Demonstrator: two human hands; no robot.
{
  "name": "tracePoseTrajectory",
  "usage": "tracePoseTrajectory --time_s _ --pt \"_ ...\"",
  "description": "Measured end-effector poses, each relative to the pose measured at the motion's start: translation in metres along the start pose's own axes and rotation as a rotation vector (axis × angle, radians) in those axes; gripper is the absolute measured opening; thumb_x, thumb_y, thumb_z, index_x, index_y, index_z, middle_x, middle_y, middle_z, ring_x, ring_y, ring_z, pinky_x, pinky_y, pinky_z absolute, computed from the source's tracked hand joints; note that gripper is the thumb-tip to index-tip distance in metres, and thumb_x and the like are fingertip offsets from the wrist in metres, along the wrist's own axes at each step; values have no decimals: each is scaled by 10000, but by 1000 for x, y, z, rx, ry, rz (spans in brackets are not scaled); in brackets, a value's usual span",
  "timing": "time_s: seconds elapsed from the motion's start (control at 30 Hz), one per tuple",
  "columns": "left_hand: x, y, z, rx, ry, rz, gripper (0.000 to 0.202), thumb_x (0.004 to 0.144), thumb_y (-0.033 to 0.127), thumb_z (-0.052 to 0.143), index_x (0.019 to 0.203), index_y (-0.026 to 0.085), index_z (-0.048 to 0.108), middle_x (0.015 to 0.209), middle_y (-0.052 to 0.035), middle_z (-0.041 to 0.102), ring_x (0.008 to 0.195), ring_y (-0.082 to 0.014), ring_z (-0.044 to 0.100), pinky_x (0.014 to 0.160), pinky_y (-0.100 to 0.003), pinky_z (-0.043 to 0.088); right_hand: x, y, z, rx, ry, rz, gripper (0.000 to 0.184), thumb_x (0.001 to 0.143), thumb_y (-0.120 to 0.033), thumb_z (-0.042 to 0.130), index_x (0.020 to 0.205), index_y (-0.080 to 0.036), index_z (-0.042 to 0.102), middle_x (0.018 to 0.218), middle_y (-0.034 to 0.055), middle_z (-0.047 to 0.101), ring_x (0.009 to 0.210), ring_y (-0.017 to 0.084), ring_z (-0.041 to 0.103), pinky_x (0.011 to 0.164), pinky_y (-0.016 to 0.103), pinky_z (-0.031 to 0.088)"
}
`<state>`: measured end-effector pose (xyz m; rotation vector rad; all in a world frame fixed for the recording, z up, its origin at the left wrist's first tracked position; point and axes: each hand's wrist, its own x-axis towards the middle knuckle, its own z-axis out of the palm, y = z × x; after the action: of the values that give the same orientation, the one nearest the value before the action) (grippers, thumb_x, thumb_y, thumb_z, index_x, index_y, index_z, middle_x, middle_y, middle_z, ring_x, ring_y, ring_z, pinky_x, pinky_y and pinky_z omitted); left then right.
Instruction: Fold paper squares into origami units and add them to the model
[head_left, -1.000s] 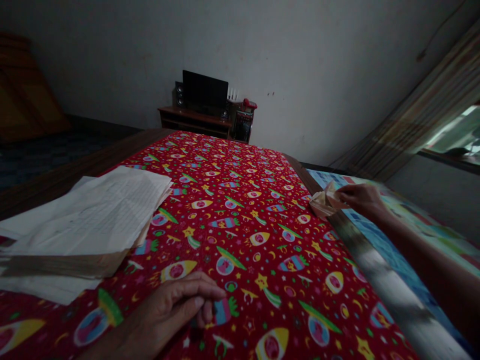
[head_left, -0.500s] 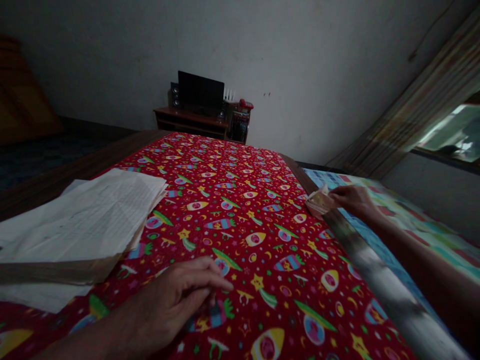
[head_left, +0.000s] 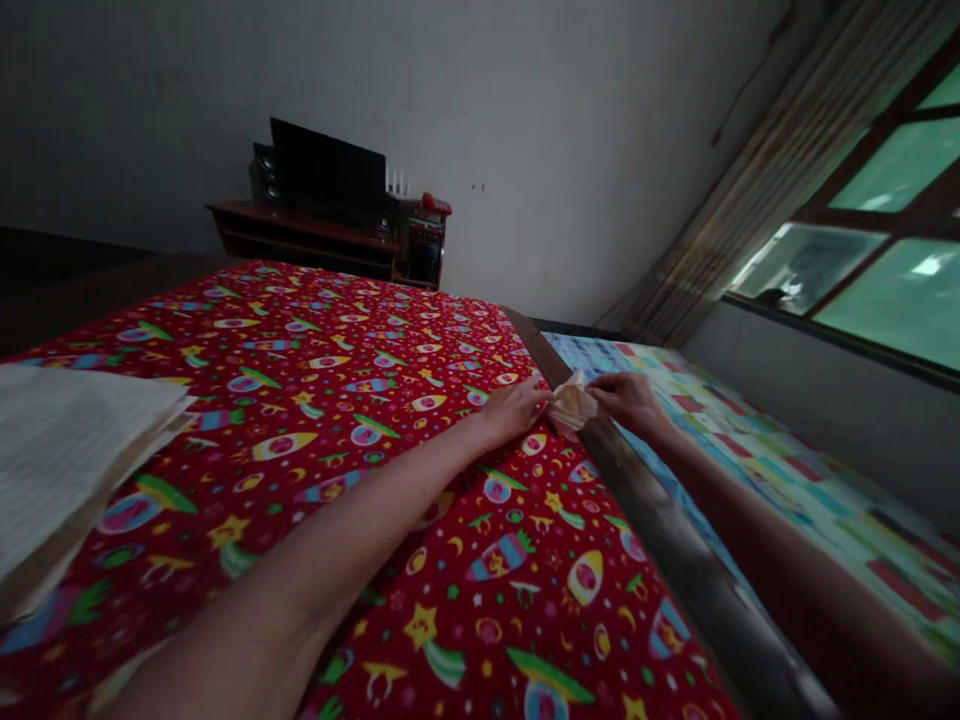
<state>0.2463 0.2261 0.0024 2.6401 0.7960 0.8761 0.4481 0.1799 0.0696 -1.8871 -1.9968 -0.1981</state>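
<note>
Paper stack (head_left: 79,455) lies well left of the left hand (head_left: 514,410), whose fingertips touch the folded paper (head_left: 572,406), pinch unclear; between both hands' fingertips, it could tear if tugged by the right hand (head_left: 628,396), whose fingers pinch its edge.

creased paper (head_left: 574,407) | pale tan | peaked top | at red cloth's (head_left: 457,560) right edge

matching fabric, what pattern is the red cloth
The red cloth shows rockets, stars and moons; best in head view.

The head camera faces forward and down across the red cloth (head_left: 360,340).
</note>
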Motion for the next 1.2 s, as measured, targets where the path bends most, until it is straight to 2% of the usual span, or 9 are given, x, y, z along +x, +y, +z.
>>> tracePoseTrajectory --time_s 0.13,0.23,0.33,0.53,0.73,0.93,1.2 --pt "9 -3 16 -15 -2 -8 240 869 170 491 1026 162 672 978 -84 629 861 -181 597 742 -274 482 -2 8 1 22 11 -2 309 732 -294 495 775 -148 764 629 47 694 558 151 582 502 224 356" --pt "11 -3 16 -28 -21 1 229 853 126 481 918 139 701 848 -64 659 784 -156 599 721 -243 470 -3 10 0 56 20 -3 306 730 -294 500 772 -143 763 622 49 686 547 144 570 499 222 351" --pt "9 2 11 -32 -35 11 232 834 101 483 858 128 712 822 -67 673 774 -158 603 718 -239 467 0 9 0 96 8 -6 299 716 -307 524 762 -130 761 590 47 670 520 139 558 490 224 351" --pt "6 14 3 -46 -3 -23 260 831 94 458 861 107 716 825 -97 682 769 -184 623 714 -277 492 7 9 8 155 -17 -30 329 742 -360 526 788 -128 754 599 45 669 541 149 577 489 217 378" --pt "5 13 4 -53 18 -31 246 813 92 474 834 119 717 833 -89 683 802 -190 629 746 -285 503 5 15 12 164 -5 -97 309 753 -354 535 804 -130 741 648 55 685 574 166 598 509 225 403" --pt "4 12 6 -68 16 -25 231 824 116 483 817 118 714 811 -94 677 786 -207 641 701 -289 506 -2 17 11 156 -19 -153 285 753 -315 535 823 -119 730 696 69 703 613 190 624 551 247 437" --pt "5 8 9 -83 5 8 230 826 102 479 816 87 708 847 -133 677 811 -239 649 710 -320 508 0 3 6 92 -67 -211 274 738 -276 526 801 -130 749 645 55 688 555 165 603 508 227 381"
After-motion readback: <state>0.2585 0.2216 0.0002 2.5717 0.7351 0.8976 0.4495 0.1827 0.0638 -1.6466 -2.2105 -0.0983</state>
